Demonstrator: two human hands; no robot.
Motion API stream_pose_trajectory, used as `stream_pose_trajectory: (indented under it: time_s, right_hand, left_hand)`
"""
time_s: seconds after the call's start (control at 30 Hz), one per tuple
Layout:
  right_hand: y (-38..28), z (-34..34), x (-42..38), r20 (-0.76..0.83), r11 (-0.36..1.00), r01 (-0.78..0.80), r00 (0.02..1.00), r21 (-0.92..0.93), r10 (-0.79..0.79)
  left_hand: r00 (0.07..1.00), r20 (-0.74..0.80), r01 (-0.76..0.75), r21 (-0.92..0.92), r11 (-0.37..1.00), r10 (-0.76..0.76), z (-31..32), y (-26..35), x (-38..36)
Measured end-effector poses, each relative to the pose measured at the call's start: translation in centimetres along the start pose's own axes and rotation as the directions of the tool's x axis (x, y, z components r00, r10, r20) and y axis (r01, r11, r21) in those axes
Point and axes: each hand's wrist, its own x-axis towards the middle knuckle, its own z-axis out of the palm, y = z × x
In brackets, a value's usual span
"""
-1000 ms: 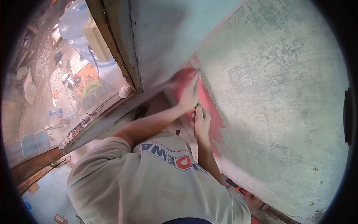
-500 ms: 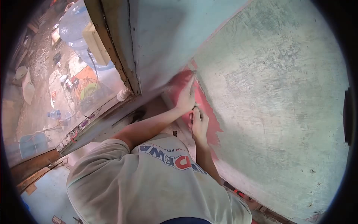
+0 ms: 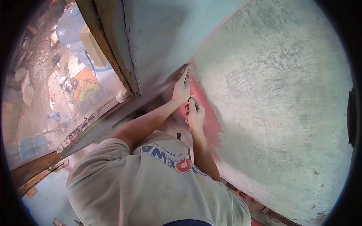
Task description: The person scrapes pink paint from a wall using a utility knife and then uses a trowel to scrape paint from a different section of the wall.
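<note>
Room corner [image 3: 217, 32], head view: worn green wall [image 3: 271, 98], right of frame; pink patch [image 3: 208, 121] at centre, beside hands. Left hand [image 3: 181, 89], centre: fingers nearly straight along thin dark strip [image 3: 185, 78], presumably to brace it; firmness of grip, cannot tell. Right hand [image 3: 196, 116], just below: fingers curled closed around small dark object [image 3: 190, 99], mostly hidden, perhaps for control.

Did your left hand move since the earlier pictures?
Yes. Judged against the pink patch, the left hand has moved up and a little left in the picture, toward the patch's top.
</note>
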Motion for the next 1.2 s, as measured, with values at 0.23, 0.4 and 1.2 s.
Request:
stream_pose_trajectory:
  time_s: [0.23,0.4,1.2]
  right_hand:
    - [-0.5,-1.3,-1.1,0.046,0.998,-0.038,0.998,0.045,0.036]
    - [-0.5,-0.1,0.4,0.053,0.999,-0.032,0.998,0.039,0.03]
    - [1.0,0.6,1.6,0.08,0.995,-0.061,0.995,0.075,0.055]
  left_hand:
    - [0.985,-0.072,-0.156,-0.024,0.987,0.154,1.6,-1.0,-1.2]
    - [0.999,-0.023,-0.031,0.067,0.997,0.032,0.1,-0.5,0.7]
    - [1.0,-0.03,0.008,0.03,1.0,-0.007,0.2,-1.3,0.1]
